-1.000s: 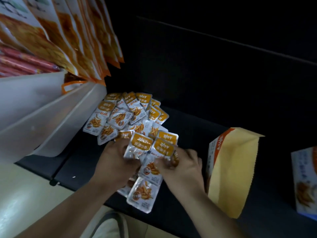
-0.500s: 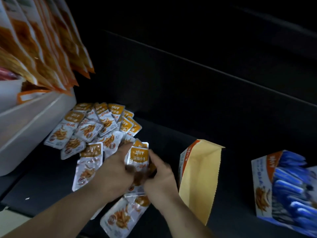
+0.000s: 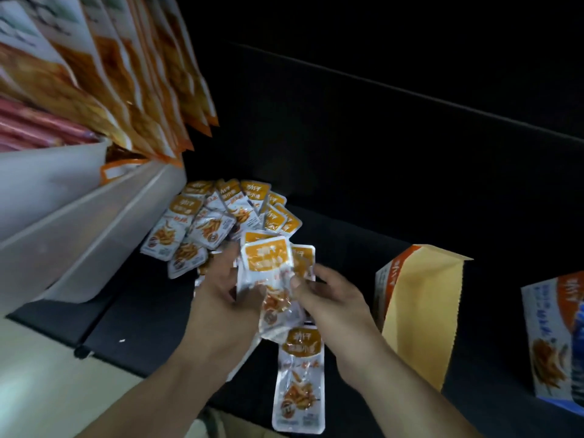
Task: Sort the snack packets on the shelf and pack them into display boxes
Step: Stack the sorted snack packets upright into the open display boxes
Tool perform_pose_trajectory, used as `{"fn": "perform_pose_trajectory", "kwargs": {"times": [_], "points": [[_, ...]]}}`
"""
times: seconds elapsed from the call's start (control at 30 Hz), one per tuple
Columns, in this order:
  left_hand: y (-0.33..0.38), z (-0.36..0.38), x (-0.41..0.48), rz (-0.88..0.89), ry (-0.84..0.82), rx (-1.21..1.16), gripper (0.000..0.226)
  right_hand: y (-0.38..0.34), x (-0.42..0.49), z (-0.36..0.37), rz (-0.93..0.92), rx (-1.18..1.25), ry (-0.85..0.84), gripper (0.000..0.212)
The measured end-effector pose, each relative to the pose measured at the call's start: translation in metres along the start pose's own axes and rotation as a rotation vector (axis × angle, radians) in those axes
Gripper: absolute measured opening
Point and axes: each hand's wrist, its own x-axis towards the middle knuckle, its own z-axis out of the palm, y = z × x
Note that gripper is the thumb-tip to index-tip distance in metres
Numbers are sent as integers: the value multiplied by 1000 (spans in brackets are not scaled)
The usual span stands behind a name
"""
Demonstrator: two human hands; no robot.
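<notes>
In the head view, both hands work close together over the dark shelf (image 3: 142, 317); the left hand (image 3: 221, 298) curls its fingers round the side of a small stack of packets (image 3: 265, 260), and the right hand (image 3: 331, 298) pinches the stack's lower edge between thumb and fingers, so both are closed on the same bundle; the stack's top packet faces up, orange label away from the person; just beyond the hands and to their left a loose pile of packets (image 3: 215, 216) lies fanned and overlapping on the shelf, unsorted; one single packet (image 3: 300, 384) lies below the hands near the shelf's front edge; to the right of the right hand stands an open display box (image 3: 420, 311) with its yellow flap raised, its inside hidden from here; further right, at the frame's edge, a second box (image 3: 553, 336) seems to hold blue packets; a white bin (image 3: 79, 222) sits left of the hands, with large hanging bags (image 3: 126, 74) above it; as a judgement, the task is in its early or middle part: a handful is gathered and squared, while most of the pile waits to be collected and boxed.
</notes>
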Motion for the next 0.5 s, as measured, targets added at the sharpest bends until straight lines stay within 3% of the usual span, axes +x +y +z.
{"fn": "perform_pose_trajectory", "kwargs": {"times": [0.13,0.27,0.43,0.5], "points": [[-3,7,-13,11,-149,64,61,-3,-3,10,-47,-11,9,27],[-3,16,-22,-58,-270,-97,69,0,-19,11,-53,-42,-75,30],[-4,12,-24,-66,-455,-59,77,-7,-23,-4,-90,-37,-43,81],[-11,7,-22,-30,-414,11,80,-11,-21,-12,-135,-15,0,81]]}}
